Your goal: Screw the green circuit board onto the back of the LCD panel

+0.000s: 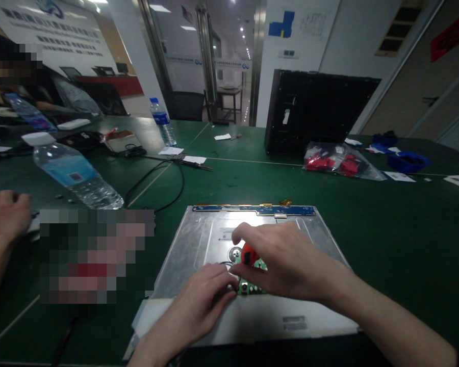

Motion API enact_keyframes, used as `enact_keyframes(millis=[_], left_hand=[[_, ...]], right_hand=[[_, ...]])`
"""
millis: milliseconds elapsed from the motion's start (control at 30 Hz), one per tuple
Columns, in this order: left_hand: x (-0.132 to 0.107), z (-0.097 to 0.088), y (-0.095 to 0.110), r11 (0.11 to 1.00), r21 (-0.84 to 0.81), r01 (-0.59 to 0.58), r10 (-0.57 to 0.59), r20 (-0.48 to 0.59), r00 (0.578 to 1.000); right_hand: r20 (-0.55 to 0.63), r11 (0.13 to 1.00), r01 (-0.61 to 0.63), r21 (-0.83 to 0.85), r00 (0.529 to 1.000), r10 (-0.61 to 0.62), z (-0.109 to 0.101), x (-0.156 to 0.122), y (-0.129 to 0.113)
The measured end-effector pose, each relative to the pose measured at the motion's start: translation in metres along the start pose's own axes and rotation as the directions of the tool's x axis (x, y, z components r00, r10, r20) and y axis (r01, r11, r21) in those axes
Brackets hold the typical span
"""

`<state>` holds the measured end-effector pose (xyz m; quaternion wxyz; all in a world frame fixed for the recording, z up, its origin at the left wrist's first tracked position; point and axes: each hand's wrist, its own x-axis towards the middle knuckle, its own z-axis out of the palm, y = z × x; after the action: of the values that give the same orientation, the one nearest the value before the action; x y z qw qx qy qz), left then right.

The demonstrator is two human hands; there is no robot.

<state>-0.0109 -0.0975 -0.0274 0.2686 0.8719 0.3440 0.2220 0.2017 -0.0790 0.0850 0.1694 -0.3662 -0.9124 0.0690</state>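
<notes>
Observed a red-and-black handle point(248, 254) gripped in the right hand point(288, 259), fingers curled round it, over a green circuit board point(257, 289). Observed the left hand point(204, 289) partly curled at the board's left edge; cannot tell whether pinching anything. Found the board lying on a silver panel point(178, 265), flat on the green surface point(390, 255). Noted a blue strip point(229, 209) along the panel's far edge.
</notes>
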Motion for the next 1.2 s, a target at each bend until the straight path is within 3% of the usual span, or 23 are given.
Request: enact_keyframes(millis=[267, 400, 633, 1200], left_hand=[[-0.0009, 0.0027, -0.0028, 1.0, -0.024, -0.02, 0.019, -0.028, 0.999], [0.0003, 0.0005, -0.0009, 1.0, -0.026, 0.016, -0.016, 0.009, 1.0], [0.0021, -0.0014, 0.0012, 0.999, -0.012, 0.033, -0.033, 0.049, 0.998], [0.0011, 0.0006, -0.0008, 1.0, 0.015, 0.007, -0.006, -0.03, 1.0]], right_hand=[[0.019, 1.0, 0.001, -0.017, 1.0, -0.001, -0.0015, 0.0008, -0.0004], [0.026, 0.999, 0.01, 0.046, 1.0, -0.011, -0.0051, 0.0002, -0.0032], [-0.012, 1.0, 0.015, 0.015, 1.0, -0.015, -0.0006, 0.0008, -0.0025], [-0.012, 0.999, -0.003, -0.039, 1.0, 0.002, 0.0001, -0.0004, 0.0003]])
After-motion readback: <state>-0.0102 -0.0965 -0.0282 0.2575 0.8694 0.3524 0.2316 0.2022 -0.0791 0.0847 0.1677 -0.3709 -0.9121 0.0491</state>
